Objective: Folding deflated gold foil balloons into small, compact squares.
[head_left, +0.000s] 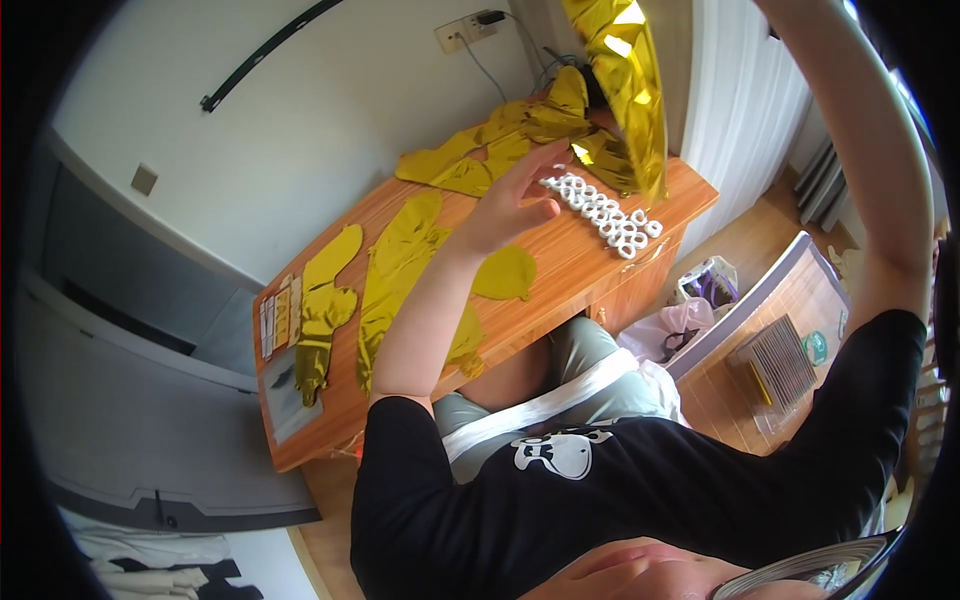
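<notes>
My left hand (515,203) is raised over the wooden desk, its thumb and fingers apart and nothing visible in it. Just beyond its fingertips are several small white rings (603,210), set close together in rows. A shiny gold foil piece (625,95) hangs upright at the back right, its top cut off by the picture's edge. Other gold foil pieces, limp like deflated balloons, lie on the desk: one (470,160) at the back, one (400,260) beside my left forearm and one (325,300) at the left. My right arm (870,150) reaches up; its hand is out of the picture.
The wooden desk (560,265) stands against a white wall with a socket (465,35) and plugged-in cables. Flat packets (282,310) lie at its left end. Bags (690,310) and a clear-sided bin (770,350) stand on the floor at the right.
</notes>
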Demonstrator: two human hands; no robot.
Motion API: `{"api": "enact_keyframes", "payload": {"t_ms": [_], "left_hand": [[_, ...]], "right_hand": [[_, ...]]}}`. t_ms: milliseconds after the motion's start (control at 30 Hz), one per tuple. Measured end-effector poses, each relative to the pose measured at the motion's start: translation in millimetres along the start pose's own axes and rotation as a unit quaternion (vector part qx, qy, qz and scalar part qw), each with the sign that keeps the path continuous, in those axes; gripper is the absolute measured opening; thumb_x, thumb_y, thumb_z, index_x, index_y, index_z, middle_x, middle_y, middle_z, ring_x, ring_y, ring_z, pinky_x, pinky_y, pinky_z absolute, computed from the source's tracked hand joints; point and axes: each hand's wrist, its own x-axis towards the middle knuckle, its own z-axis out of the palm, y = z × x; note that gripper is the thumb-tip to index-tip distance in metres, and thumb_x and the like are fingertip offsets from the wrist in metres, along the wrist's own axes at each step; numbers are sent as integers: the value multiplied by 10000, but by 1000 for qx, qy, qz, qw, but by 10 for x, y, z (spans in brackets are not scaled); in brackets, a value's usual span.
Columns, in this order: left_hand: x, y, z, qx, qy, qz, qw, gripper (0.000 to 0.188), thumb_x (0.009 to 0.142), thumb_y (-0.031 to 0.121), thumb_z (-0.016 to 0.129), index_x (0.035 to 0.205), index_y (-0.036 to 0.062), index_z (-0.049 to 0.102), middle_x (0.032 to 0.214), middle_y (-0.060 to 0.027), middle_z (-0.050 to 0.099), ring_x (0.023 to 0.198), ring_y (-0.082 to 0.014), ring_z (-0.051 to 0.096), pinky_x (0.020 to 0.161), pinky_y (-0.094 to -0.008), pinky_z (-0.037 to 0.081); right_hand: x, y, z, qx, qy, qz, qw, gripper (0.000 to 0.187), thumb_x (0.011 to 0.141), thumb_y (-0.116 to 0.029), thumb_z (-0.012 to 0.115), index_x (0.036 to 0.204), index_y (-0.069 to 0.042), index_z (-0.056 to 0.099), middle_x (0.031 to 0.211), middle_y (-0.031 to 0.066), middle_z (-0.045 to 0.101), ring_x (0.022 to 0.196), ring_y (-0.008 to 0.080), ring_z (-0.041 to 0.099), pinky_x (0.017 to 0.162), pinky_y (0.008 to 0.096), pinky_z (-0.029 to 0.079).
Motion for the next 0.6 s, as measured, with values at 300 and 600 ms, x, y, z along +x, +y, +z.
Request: {"api": "enact_keyframes", "payload": {"t_ms": [300, 600], "left_hand": [[-804, 420, -86, 145, 201, -34, 968, 238, 947, 213, 756, 1089, 24, 737, 950, -39, 760, 873, -144, 687, 816, -333, 539], [-1181, 111, -1515, 397, 427, -92, 807, 398, 956, 410, 718, 1061, 28, 752, 782, -122, 713, 701, -199, 602, 705, -375, 502]], "right_hand": [[287, -783, 279, 145, -111, 29, 983, 301, 996, -274, 665, 1114, -13, 757, 1008, 156, 766, 921, 275, 719, 878, 381, 575], [188, -934, 748, 298, -156, 60, 940, 406, 980, -272, 725, 1319, -56, 664, 1093, 170, 755, 989, 240, 722, 925, 366, 578]]}}
